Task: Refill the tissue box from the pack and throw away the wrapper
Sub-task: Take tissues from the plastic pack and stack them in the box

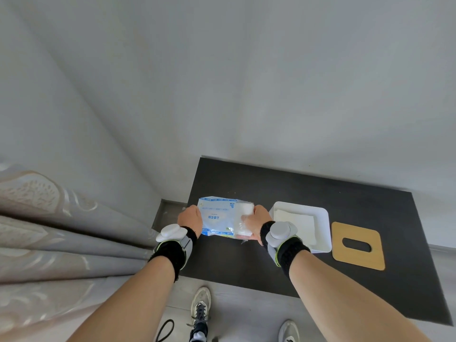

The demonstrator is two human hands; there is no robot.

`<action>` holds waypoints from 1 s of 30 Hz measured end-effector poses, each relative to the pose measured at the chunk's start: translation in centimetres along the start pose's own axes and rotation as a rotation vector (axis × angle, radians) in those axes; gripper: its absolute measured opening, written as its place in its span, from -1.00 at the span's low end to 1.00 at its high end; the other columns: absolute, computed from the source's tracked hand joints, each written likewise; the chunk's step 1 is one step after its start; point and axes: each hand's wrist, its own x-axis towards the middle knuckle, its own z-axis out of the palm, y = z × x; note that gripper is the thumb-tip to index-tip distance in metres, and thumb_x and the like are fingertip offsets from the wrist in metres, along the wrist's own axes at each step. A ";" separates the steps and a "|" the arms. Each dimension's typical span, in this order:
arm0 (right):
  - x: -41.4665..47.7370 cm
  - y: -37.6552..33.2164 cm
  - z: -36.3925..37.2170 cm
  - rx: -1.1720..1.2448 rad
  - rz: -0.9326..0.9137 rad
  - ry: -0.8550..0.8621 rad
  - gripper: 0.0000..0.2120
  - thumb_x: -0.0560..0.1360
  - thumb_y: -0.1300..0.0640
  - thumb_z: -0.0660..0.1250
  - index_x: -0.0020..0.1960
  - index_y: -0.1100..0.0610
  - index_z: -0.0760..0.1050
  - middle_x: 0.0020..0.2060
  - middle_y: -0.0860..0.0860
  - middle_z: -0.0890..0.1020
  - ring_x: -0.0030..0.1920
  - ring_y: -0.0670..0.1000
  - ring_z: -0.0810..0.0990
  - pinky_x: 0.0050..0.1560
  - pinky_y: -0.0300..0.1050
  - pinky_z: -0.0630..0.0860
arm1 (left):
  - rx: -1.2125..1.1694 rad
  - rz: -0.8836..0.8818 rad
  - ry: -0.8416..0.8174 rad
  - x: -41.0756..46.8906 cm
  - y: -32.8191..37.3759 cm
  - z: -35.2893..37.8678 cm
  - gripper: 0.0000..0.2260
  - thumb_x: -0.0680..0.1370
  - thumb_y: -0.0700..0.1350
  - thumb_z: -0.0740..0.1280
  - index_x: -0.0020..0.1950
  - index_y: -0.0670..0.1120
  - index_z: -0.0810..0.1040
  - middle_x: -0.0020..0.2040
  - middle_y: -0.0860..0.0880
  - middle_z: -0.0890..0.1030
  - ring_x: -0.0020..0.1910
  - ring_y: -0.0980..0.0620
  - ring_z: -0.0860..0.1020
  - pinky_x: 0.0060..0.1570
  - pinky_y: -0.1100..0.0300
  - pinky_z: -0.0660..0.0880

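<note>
A blue-and-white plastic tissue pack [218, 217] lies on the black table [320, 193], held from both ends. My left hand [190, 218] grips its left end. My right hand [256, 222] holds the right end, where white tissues [244, 209] show through the opened wrapper. Just right of it stands the open white tissue box [323, 228], with some white tissue lying inside. The box's wooden lid [357, 257], with a slot in it, lies flat to the right of the box.
Grey curtains [61, 230] hang at the left, close to the table's left edge. A white wall rises behind the table. My two shoes [201, 304] stand on the pale floor in front of the table.
</note>
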 end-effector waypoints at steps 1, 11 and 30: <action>0.2 0.4 -0.2 -0.005 -0.002 0.002 -0.64 0.43 0.19 0.33 0.23 0.11 0.44 0.09 0.09 0.61 0.05 0.19 0.64 -0.03 0.18 0.66 | 0.007 -0.004 0.000 0.0 0.1 0.0 -0.70 0.69 -0.17 0.02 0.18 -0.29 0.48 0.17 -0.23 0.58 0.13 -0.17 0.58 0.06 0.10 0.49; -1.5 0.4 -2.9 -0.067 -0.090 0.133 -0.61 0.30 0.15 0.23 0.12 0.12 0.44 0.05 0.12 0.58 0.04 0.18 0.60 0.05 0.18 0.62 | 0.062 -0.078 0.006 -0.7 0.8 -0.7 -0.75 0.69 -0.17 0.09 0.23 -0.28 0.45 0.22 -0.22 0.58 0.18 -0.17 0.58 0.07 0.13 0.49; -8.2 1.1 -12.4 -0.039 -0.107 0.231 -0.73 0.39 0.23 0.21 0.08 0.21 0.49 0.00 0.23 0.61 -0.01 0.21 0.63 0.02 0.23 0.63 | -0.271 0.269 0.333 -4.7 7.6 -1.6 -0.62 0.66 -0.05 0.18 0.38 -0.26 0.39 0.29 -0.19 0.43 0.25 -0.15 0.45 0.28 0.04 0.40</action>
